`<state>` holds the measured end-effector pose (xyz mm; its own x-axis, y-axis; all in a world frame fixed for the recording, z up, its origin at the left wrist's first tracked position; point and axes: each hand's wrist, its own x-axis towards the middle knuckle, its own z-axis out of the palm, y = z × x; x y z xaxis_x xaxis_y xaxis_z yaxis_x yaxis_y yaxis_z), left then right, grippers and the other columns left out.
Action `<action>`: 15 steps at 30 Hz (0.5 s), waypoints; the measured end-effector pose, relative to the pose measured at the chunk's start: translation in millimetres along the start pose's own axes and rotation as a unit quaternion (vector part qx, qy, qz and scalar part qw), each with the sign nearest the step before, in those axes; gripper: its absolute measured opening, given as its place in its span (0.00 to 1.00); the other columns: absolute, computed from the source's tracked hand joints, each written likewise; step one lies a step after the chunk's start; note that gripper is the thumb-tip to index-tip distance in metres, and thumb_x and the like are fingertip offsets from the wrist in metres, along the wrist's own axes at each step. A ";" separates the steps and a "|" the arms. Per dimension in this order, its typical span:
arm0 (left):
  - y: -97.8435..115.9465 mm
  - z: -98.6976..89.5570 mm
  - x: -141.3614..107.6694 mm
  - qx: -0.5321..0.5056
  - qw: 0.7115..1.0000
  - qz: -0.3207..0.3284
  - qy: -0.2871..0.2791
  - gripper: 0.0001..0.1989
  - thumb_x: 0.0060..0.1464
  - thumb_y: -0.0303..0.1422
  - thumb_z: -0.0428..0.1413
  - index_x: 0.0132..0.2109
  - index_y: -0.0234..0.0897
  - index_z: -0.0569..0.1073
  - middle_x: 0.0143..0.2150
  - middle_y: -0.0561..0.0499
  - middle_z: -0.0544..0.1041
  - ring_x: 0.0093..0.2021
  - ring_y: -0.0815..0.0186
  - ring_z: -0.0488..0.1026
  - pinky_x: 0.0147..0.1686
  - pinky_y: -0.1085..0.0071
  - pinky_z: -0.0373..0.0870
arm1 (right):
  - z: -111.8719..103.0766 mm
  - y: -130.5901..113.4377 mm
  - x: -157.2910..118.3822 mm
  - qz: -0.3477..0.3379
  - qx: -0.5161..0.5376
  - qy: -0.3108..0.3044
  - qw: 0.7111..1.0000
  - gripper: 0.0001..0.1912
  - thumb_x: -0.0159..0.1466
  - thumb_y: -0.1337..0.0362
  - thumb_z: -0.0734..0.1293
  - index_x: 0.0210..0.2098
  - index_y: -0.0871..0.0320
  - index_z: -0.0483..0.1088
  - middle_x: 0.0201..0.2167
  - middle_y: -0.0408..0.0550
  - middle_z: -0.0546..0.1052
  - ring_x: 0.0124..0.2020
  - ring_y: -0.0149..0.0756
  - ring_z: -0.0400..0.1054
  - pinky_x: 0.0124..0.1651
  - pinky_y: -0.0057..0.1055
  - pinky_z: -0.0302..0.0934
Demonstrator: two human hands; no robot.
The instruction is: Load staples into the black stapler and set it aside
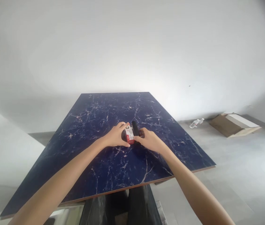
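A small red-and-white box (129, 135) rests on the dark blue marbled table between my two hands. My left hand (117, 135) curves around its left side, fingers at the far end and thumb at the near corner. Against the box's right side stands a black block-like object (135, 128), whose kind I cannot make out. My right hand (149, 139) grips this black object from the right, its thumb reaching across to the box's edge. Part of something dark shows between the left palm and the box.
The table (109, 106) has white veins and a brown near edge, with my legs below it. A pale wall (123, 47) rises behind. On the floor to the right lie a clear plastic bottle (196, 123) and a cardboard box (233, 125).
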<state>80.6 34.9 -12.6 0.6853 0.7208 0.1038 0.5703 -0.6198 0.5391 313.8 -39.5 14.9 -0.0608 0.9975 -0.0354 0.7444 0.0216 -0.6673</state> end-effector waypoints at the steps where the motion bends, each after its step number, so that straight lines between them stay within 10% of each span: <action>1: 4.2 6.1 14.1 -0.001 1.000 0.012 0.003 0.63 0.38 0.57 0.67 0.74 0.43 0.47 0.71 0.39 0.53 0.67 0.40 0.59 0.63 0.50 0.60 | -6.2 8.2 -5.4 0.006 -0.018 0.014 1.000 0.22 0.63 0.52 0.69 0.51 0.58 0.71 0.43 0.54 0.80 0.43 0.46 0.75 0.43 0.34 0.64; 8: 42.0 49.0 125.3 -0.031 0.999 0.039 -0.004 0.64 0.35 0.56 0.69 0.74 0.40 0.50 0.70 0.36 0.55 0.65 0.40 0.62 0.62 0.52 0.62 | -61.4 73.2 -0.3 0.042 -0.089 0.120 0.988 0.12 0.63 0.59 0.66 0.43 0.56 0.75 0.39 0.49 0.81 0.40 0.43 0.74 0.42 0.31 0.61; 15: 72.3 81.6 206.1 -0.058 0.997 0.038 0.019 0.63 0.33 0.51 0.70 0.73 0.38 0.53 0.70 0.36 0.55 0.65 0.41 0.64 0.62 0.54 0.63 | -80.7 131.2 28.6 0.120 0.010 0.233 0.965 0.20 0.67 0.59 0.61 0.57 0.56 0.70 0.50 0.51 0.79 0.51 0.41 0.73 0.53 0.33 0.63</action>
<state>299.9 113.3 -20.4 0.7059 0.6854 0.1784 0.4599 -0.6352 0.6205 463.4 -2.7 -13.6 0.4212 0.8955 0.1437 0.6863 -0.2111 -0.6960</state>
